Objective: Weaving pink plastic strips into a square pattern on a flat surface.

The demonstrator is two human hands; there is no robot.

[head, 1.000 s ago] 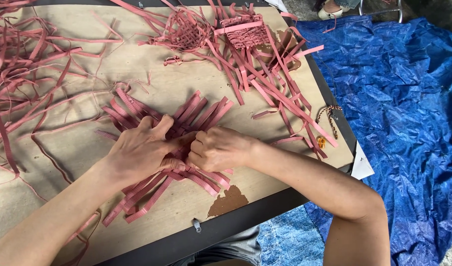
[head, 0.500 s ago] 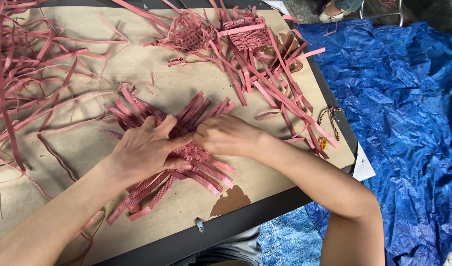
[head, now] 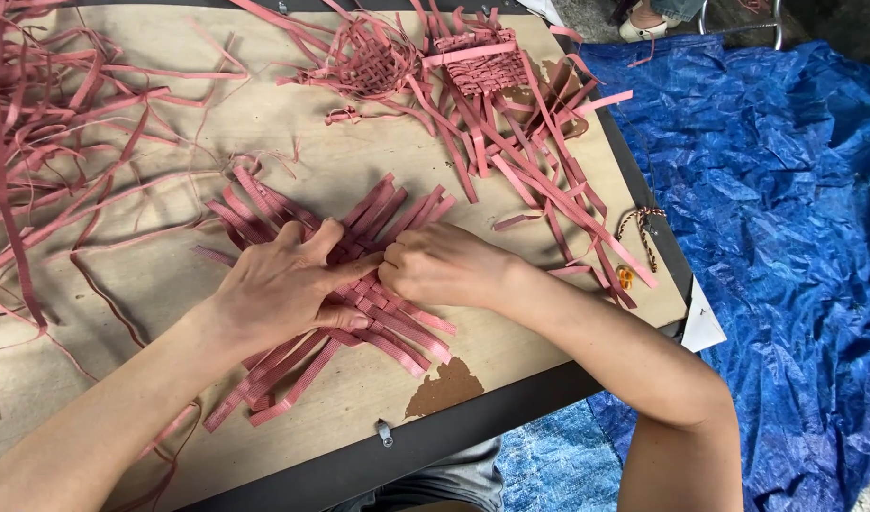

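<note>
Head view: weaving of a flat mat of pink strips (head: 359,284) in hand, at the near middle of the worktop (head: 170,284). Left hand (head: 283,284) laid flat over the woven centre, fingers spread and pressing down on crossed strips, nothing pinched. Right hand (head: 440,267) curled, fingers closed tight where the strips cross; which strip is nipped cannot be told, fingertips hidden. Judged step: tightening or tucking one strip into the weave while the other hand pins it. Next move judged to call for steady downward hold and a small, even pull so the crossings do not slip. Around: loose tangle of pink strips (head: 46,142) far left, two part-woven basket pieces (head: 369,57) (head: 492,66) at the far edge, long strips (head: 558,199) trailing right, close to the mat's free ends and liable to snag. Small braided cord (head: 639,228) near right edge. Blue tarp (head: 786,237) on the floor beyond.
</note>
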